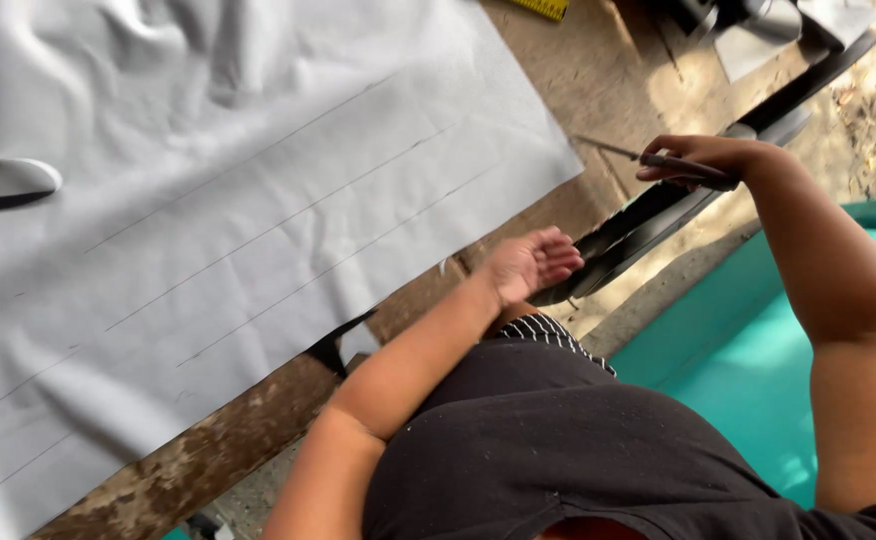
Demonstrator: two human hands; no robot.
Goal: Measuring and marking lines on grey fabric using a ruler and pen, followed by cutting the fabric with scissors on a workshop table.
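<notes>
centrally, the left hand (530, 262) pinches a long dark cut strip (648, 215); right hand (696, 160), upper right, grips thin dark scissors (680, 165); grey lined sheet (238, 200) covers the worn wooden bench (598, 70).

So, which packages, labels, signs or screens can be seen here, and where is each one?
No package, sign or screen shows.
Nearest to a label: a yellow measuring tape, a flat strip with dark marks, at the top edge on the wooden table, beyond the grey sheet.
</notes>
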